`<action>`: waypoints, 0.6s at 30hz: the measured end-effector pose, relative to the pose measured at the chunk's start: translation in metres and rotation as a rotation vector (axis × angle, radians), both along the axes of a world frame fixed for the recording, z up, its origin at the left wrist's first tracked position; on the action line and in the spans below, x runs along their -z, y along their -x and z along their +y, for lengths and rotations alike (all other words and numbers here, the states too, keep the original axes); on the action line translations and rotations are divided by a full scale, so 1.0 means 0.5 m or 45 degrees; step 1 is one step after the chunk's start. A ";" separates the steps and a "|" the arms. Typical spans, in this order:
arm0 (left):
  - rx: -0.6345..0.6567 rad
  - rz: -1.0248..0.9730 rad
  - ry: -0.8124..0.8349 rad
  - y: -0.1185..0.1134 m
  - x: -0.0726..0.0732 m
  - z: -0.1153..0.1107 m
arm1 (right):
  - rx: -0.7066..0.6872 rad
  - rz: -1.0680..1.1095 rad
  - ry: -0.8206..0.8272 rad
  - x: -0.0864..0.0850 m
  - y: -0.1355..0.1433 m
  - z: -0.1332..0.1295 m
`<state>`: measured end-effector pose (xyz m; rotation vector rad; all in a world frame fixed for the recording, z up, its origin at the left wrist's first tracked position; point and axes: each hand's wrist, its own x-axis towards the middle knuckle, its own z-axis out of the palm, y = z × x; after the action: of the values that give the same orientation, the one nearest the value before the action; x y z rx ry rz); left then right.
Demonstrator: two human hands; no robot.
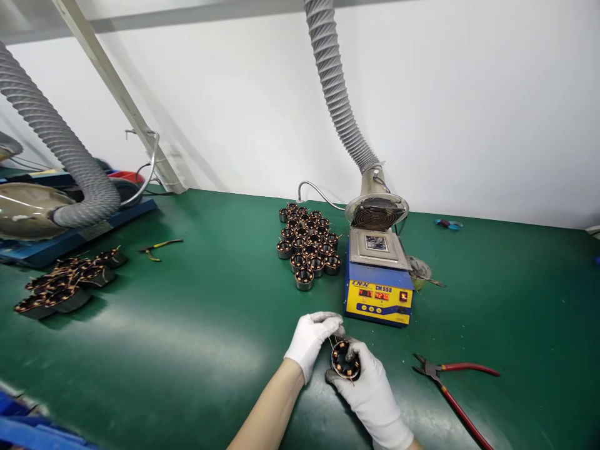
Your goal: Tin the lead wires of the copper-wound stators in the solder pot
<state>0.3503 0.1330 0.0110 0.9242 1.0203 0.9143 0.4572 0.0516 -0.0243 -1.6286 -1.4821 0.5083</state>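
Note:
In my gloved right hand (pixel 368 390) is a motor stator (pixel 345 360), a dark ring with copper windings inside, gripped between thumb and fingers. My left hand (pixel 313 340), in a white glove too, reaches over the stator's upper left edge. Its fingertips are pinched together at the thin wire ends that stick up there. Just beyond both hands stands a blue and yellow solder pot (pixel 379 275) with a lit red display and a square bath of shiny metal on top. A cluster of similar stators (pixel 309 240) sits to the left of the pot.
Red-handled cutting pliers (pixel 434 370) lie open at the right. A fume hood with a ribbed hose (pixel 335 81) hangs above the pot. More stators (pixel 70 281) and yellow-handled cutters (pixel 160 248) lie at the left. A small dish (pixel 419 269) stands beside the pot.

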 end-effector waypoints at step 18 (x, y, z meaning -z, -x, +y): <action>-0.051 0.229 -0.419 0.037 -0.034 0.004 | -0.026 -0.022 0.103 0.005 -0.007 -0.005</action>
<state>0.3319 0.1351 0.0282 1.2835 1.0613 1.0665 0.4608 0.0492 -0.0266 -1.6862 -1.5094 0.5732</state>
